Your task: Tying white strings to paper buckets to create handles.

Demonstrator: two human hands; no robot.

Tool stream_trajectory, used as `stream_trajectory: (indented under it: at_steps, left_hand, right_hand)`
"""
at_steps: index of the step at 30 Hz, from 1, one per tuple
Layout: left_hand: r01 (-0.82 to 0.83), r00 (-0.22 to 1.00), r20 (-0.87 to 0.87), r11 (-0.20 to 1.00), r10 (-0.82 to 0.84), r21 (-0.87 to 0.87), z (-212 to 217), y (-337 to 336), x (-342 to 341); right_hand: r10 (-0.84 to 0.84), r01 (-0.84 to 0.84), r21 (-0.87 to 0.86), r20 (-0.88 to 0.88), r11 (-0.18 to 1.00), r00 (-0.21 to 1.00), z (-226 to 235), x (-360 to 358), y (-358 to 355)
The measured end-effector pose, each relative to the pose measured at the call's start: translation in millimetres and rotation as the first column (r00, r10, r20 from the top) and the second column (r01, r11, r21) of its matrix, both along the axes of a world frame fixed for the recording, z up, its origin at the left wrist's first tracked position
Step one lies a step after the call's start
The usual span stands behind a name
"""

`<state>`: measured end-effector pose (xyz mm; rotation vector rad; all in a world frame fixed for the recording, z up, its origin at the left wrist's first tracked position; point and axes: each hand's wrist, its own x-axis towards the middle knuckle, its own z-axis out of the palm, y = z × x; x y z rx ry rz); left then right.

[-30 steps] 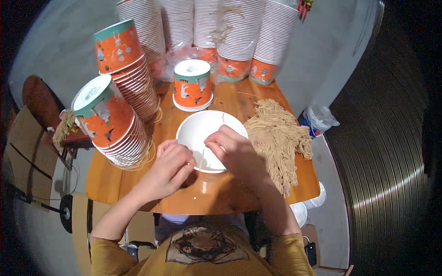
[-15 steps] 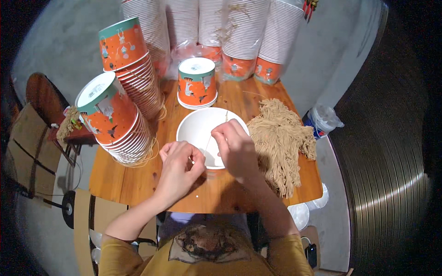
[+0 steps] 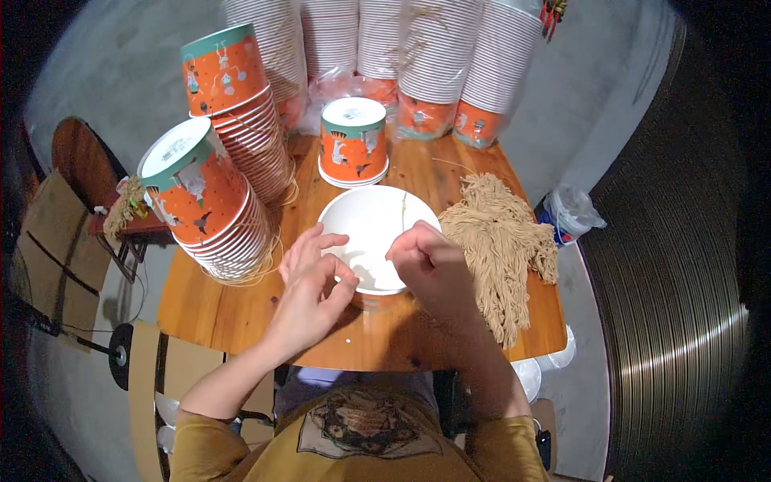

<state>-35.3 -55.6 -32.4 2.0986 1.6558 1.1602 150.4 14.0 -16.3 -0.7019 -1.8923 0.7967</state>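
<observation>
A white-lined paper bucket (image 3: 369, 217) stands mouth up on the table in front of me, a bit of its orange outside showing below the rim. My right hand (image 3: 432, 261) is closed over its right side. A short piece of tan string (image 3: 404, 202) rises from the far side of this hand, against the white inside. At the bucket's near left rim is my left hand (image 3: 313, 277), its thumb and forefinger pinched together and the other fingers loosely bent; whatever they pinch is too fine to make out. A heap of tan strings (image 3: 494, 249) lies just right of my right hand.
Upside-down orange buckets are stacked at left (image 3: 197, 197) and behind (image 3: 229, 76), with string loops hanging from them. Another small upturned stack (image 3: 353, 149) stands beyond the open bucket. Tall bagged bucket stacks (image 3: 434, 56) line the wooden table's (image 3: 217, 321) back.
My right hand has turned and closed more into a fist, and its fingertips are lower. My left hand's fingers have spread slightly over the rim. The view has shifted a little.
</observation>
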Motion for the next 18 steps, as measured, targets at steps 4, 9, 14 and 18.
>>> stream_trajectory:
  at_steps: [4, 9, 14, 18]
  left_hand:
    - [-0.003, 1.0, 0.023, 1.0, 0.003, -0.002, -2, 0, -1]
    - [0.017, 0.999, 0.04, 1.0, -0.018, 0.011, -3, 1, -1]
    - [0.012, 0.998, 0.055, 1.0, -0.014, 0.022, -6, 1, -3]
    - [0.015, 0.999, 0.048, 1.0, -0.016, 0.02, -6, 0, -3]
  right_hand:
    - [0.144, -0.118, -0.272, 0.077, 0.955, 0.987, 8, 6, -3]
    - [0.168, -0.039, -0.424, 0.271, 0.905, 0.948, 27, -1, -4]
    - [0.074, -0.075, -0.021, 0.565, 0.997, 0.822, 21, -7, -5]
    - [0.023, -0.053, 0.03, 0.624, 0.998, 0.781, 16, -11, -6]
